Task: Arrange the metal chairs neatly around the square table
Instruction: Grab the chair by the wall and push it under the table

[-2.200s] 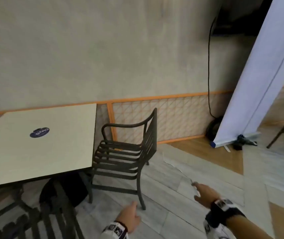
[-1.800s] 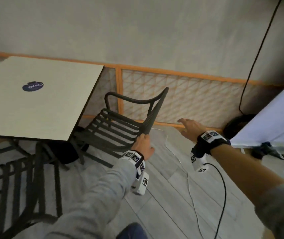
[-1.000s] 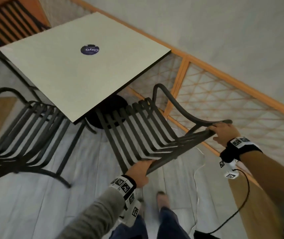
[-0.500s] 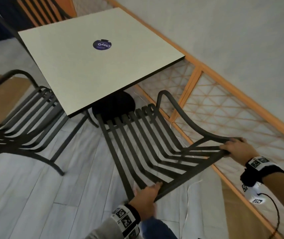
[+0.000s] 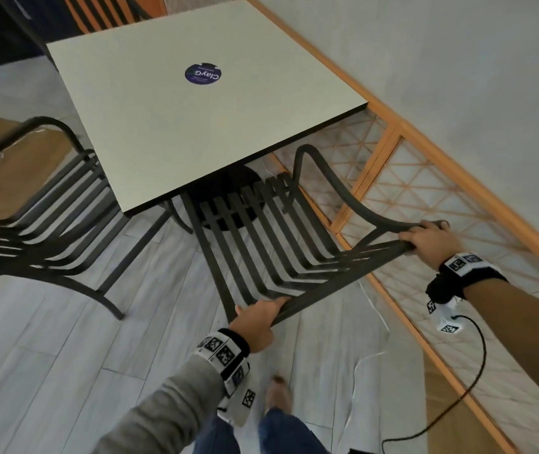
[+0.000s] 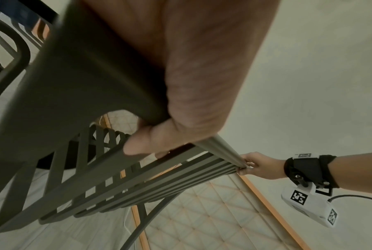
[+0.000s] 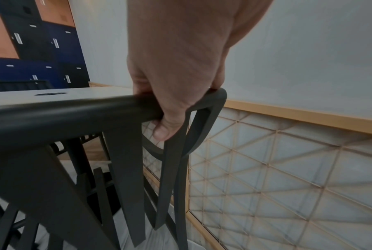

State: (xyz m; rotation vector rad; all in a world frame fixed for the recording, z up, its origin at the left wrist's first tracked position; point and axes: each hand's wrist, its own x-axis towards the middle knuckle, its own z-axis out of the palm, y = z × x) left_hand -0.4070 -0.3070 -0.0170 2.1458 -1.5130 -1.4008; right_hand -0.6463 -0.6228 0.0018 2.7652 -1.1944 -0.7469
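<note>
1. Left hand (image 5: 256,324) and right hand (image 5: 425,239) both had a firm grip on the chair (image 5: 271,244) top rail.
2. Since a second ago, its seat slid under the worktop (image 5: 150,126) near edge: nearly tucked.

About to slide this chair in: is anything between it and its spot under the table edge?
Nothing visible blocks it. Both hands, left and right, grip the chair's top rail; its seat front already reaches under the table edge, over the dark round base.
</note>
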